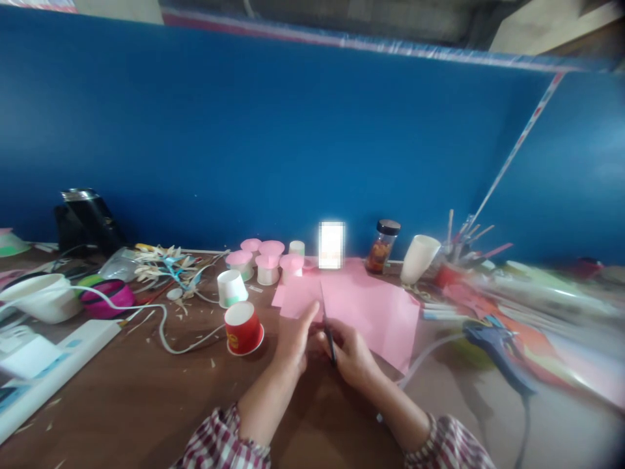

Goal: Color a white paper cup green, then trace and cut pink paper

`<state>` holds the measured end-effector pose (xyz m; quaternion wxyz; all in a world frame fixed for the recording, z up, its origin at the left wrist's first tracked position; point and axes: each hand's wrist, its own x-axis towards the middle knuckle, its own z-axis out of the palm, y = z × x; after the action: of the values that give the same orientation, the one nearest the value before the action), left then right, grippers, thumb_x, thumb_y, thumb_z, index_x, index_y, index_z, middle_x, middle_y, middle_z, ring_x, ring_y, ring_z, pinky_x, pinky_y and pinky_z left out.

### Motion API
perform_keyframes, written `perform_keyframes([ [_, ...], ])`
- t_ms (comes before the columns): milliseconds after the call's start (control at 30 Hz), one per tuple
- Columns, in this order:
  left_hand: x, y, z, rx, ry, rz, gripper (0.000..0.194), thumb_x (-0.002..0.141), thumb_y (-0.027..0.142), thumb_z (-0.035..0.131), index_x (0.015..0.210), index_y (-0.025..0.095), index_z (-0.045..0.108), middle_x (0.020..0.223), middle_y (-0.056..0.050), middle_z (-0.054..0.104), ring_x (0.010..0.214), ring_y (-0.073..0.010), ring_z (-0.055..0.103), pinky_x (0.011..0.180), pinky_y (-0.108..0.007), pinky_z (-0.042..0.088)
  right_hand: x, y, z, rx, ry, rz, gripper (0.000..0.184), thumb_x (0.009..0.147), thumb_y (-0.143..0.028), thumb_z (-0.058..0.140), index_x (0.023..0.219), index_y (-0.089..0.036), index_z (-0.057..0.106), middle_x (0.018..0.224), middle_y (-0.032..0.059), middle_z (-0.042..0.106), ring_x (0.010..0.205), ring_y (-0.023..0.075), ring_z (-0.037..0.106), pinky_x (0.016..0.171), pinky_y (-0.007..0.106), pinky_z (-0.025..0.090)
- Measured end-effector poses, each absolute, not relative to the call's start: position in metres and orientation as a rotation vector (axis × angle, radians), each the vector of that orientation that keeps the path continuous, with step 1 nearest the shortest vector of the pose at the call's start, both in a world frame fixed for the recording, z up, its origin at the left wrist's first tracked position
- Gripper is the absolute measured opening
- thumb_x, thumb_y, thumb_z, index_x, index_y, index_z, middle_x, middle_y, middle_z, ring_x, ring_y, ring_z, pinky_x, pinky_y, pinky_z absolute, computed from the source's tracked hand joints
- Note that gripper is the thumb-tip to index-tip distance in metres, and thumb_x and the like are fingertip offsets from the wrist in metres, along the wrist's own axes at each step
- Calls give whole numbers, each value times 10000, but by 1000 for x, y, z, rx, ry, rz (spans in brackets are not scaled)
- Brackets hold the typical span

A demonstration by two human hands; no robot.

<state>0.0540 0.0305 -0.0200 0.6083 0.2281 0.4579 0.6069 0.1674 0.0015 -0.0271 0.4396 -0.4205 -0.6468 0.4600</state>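
Note:
My right hand [354, 352] is closed around the dark handles of a pair of scissors [331, 344] in the middle of the head view. The thin blades point away from me, against a piece of pink paper [301, 296]. With the thumb laid along its near edge, my left hand [293, 335] grips that paper; its other fingers are partly hidden. Beneath and behind spread larger pink sheets [375, 312]. Left of my left hand stands an upside-down red paper cup [244, 331], with a white paper cup [231, 288] just beyond.
Several small cups topped with pink paper discs [271, 248] stand behind. A lidded jar [383, 247] and a tilted white cup [420, 259] are at the back. To the right lies a glue gun [500, 358]; at left, a power strip [63, 371] and a white cable [163, 335].

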Motion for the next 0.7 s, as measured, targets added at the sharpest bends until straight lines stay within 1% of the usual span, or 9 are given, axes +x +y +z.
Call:
perform_keyframes([
  [167, 54, 32, -20, 526, 1029, 1458, 433, 568, 301, 804, 927, 127, 635, 659, -38, 658, 561, -171, 636, 477, -251, 503, 168, 2, -29, -1067, -1619, 1124, 264, 864, -384, 538, 968, -157, 624, 677, -3, 598, 596, 132, 534, 547, 228, 425],
  [300, 55, 30, -20, 526, 1034, 1430, 444, 576, 319, 798, 931, 116, 624, 672, -42, 656, 542, -171, 630, 455, -256, 496, 168, 2, -29, -1063, -1624, 1120, 246, 859, -371, 552, 975, -162, 609, 716, 4, 606, 651, 145, 559, 587, 236, 447],
  [367, 55, 28, -18, 534, 1024, 1431, 453, 582, 326, 795, 944, 124, 612, 692, -37, 655, 535, -171, 627, 445, -265, 498, 168, 2, -29, -1052, -1609, 1154, 263, 850, -379, 568, 993, -161, 603, 712, 2, 601, 643, 142, 555, 575, 233, 448],
  [467, 56, 27, -16, 547, 1019, 1464, 434, 576, 313, 800, 921, 134, 606, 722, -35, 658, 559, -169, 635, 475, -273, 517, 168, 1, -29, -1054, -1582, 1181, 271, 829, -388, 598, 974, -159, 602, 680, -11, 575, 612, 133, 538, 554, 228, 443],
  [533, 56, 27, -15, 546, 1046, 1441, 410, 576, 327, 798, 879, 130, 605, 685, -34, 650, 539, -170, 627, 458, -272, 509, 168, 1, -28, -1062, -1585, 1169, 263, 828, -391, 599, 953, -160, 601, 653, -22, 550, 583, 123, 516, 538, 224, 433],
  [633, 56, 27, -17, 529, 1092, 1348, 398, 592, 389, 779, 830, 127, 598, 588, -25, 615, 447, -166, 582, 373, -267, 454, 168, 1, -25, -1082, -1604, 1140, 238, 836, -390, 585, 902, -162, 595, 641, -24, 540, 572, 117, 499, 525, 218, 417],
  [700, 56, 27, -19, 527, 1079, 1345, 400, 595, 398, 776, 824, 123, 598, 586, -26, 612, 443, -161, 579, 371, -259, 448, 168, 1, -23, -1099, -1615, 1123, 219, 833, -373, 588, 878, -159, 594, 643, -20, 544, 581, 119, 501, 527, 215, 412],
])
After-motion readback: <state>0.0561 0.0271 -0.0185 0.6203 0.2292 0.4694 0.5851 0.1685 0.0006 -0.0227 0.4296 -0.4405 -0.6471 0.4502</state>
